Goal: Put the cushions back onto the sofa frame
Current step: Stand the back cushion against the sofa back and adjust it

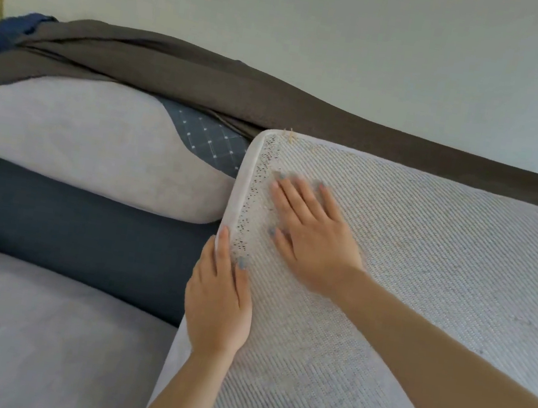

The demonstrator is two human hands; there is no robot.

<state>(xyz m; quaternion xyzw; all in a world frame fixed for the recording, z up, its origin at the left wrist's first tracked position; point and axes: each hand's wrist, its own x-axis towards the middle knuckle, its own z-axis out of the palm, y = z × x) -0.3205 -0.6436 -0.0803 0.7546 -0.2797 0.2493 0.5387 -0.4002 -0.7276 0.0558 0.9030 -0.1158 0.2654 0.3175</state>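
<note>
The right forearm reaches in from the lower right. The right hand (pixel 311 237) lies flat on the ribbed underside of the seat cushion (pixel 423 277), fingers straight and spread, holding nothing. The left hand (pixel 217 303) rests on this cushion's left edge, fingers straight along the side and thumb on the face. The cushion stands tilted, its top against the brown blanket (pixel 208 81) on the sofa back. Left of it are a grey back pillow (pixel 79 139), the dark blue sofa frame (pixel 67 227) and another grey seat cushion (pixel 36 326).
</note>
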